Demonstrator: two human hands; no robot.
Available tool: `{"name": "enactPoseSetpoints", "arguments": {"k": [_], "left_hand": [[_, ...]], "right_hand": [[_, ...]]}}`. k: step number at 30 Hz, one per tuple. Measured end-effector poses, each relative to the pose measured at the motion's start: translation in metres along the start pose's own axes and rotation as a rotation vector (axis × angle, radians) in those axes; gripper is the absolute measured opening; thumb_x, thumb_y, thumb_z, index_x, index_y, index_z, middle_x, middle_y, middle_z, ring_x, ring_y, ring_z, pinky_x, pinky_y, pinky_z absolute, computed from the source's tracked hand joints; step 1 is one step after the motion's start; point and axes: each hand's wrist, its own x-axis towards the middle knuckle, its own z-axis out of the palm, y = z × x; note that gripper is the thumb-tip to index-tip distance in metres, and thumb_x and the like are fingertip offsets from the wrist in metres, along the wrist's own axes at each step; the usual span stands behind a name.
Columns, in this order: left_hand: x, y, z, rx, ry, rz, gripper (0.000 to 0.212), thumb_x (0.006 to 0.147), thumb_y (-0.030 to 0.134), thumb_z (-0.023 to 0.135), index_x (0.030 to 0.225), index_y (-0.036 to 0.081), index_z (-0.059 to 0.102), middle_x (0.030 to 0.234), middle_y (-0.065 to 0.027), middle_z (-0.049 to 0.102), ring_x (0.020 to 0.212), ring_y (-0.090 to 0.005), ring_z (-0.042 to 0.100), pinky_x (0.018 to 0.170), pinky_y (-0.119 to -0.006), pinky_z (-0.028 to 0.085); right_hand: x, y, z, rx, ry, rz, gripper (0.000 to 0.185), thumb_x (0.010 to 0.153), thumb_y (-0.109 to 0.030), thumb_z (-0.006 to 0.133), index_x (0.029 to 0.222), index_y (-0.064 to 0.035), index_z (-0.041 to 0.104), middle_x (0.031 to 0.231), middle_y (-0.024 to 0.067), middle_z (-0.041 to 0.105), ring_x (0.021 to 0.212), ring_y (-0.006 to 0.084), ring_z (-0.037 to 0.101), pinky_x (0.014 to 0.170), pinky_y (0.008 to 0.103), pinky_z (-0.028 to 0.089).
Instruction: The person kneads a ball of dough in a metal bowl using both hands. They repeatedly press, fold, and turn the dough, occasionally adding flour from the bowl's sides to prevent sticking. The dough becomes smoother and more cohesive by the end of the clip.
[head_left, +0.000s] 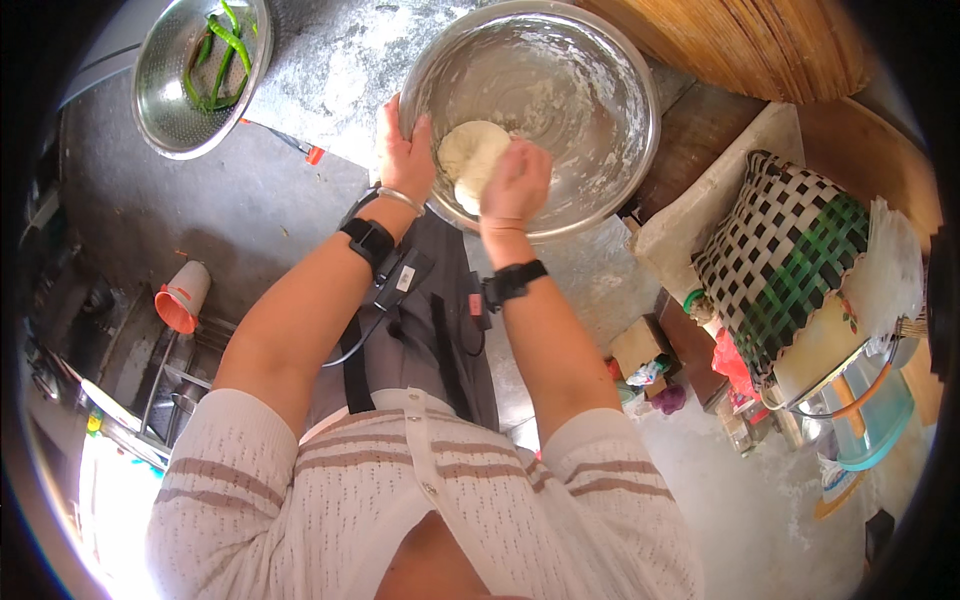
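A wide stainless steel bowl (592, 172) lies before me, its inner wall smeared with flour and dough residue. Low in its left part rests a pale lump of dough (471, 154). My left hand (405, 150) grips the bowl's left rim, thumb on the inside and fingers around the outside. Inside the bowl, my right hand (517, 180) presses its curled fingers against the right side of the dough. That hand is slightly blurred, and its palm side is hidden.
A steel colander (161, 112) holding green chili peppers (229, 45) stands at upper left on the worn work surface (330, 67). Right of the bowl are a round slatted wooden item (757, 45) and a woven black, white and green basket (787, 255). A cup-shaped container (184, 292) is at left.
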Motion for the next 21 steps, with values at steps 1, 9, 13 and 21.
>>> {"name": "enactPoseSetpoints", "arguments": {"k": [1, 9, 13, 21], "left_hand": [[-0.002, 0.003, 0.000, 0.066, 0.019, -0.016, 0.042, 0.092, 0.012, 0.055, 0.130, 0.000, 0.042, 0.113, -0.0185, 0.057, 0.103, -0.0277, 0.056, 0.091, -0.038, 0.044], [-0.003, 0.016, -0.001, 0.245, 0.003, 0.001, 0.041, 0.094, 0.013, 0.052, 0.131, 0.000, 0.039, 0.107, -0.0197, 0.060, 0.097, -0.0280, 0.059, 0.086, -0.038, 0.046], [-0.001, 0.017, -0.005, 0.218, -0.057, -0.027, 0.043, 0.095, 0.013, 0.051, 0.133, 0.001, 0.037, 0.107, -0.0197, 0.059, 0.098, -0.0290, 0.058, 0.087, -0.039, 0.045], [0.012, -0.007, -0.015, 0.235, -0.128, -0.010, 0.052, 0.092, 0.014, 0.055, 0.138, 0.005, 0.032, 0.123, -0.0189, 0.050, 0.110, -0.0278, 0.051, 0.096, -0.039, 0.041]], "right_hand": [[-0.002, -0.005, 0.008, -0.049, 0.061, -0.164, 0.021, 0.084, -0.022, 0.057, 0.094, -0.0055, 0.064, 0.095, 0.0146, 0.060, 0.089, 0.0341, 0.058, 0.075, 0.0422, 0.046], [0.051, 0.014, 0.050, -0.316, 0.068, -0.218, 0.017, 0.082, -0.022, 0.057, 0.084, -0.0071, 0.065, 0.089, 0.0130, 0.061, 0.085, 0.0345, 0.057, 0.072, 0.0450, 0.047], [0.085, 0.022, 0.054, -0.312, -0.013, -0.233, 0.019, 0.082, -0.024, 0.059, 0.076, -0.0066, 0.064, 0.082, 0.0125, 0.059, 0.080, 0.0349, 0.056, 0.070, 0.0477, 0.046], [0.126, 0.018, -0.049, 0.697, -0.522, 0.389, 0.077, 0.095, -0.066, 0.016, 0.127, -0.0068, 0.053, 0.120, 0.0135, 0.058, 0.119, 0.0261, 0.048, 0.109, 0.0421, 0.025]]}}
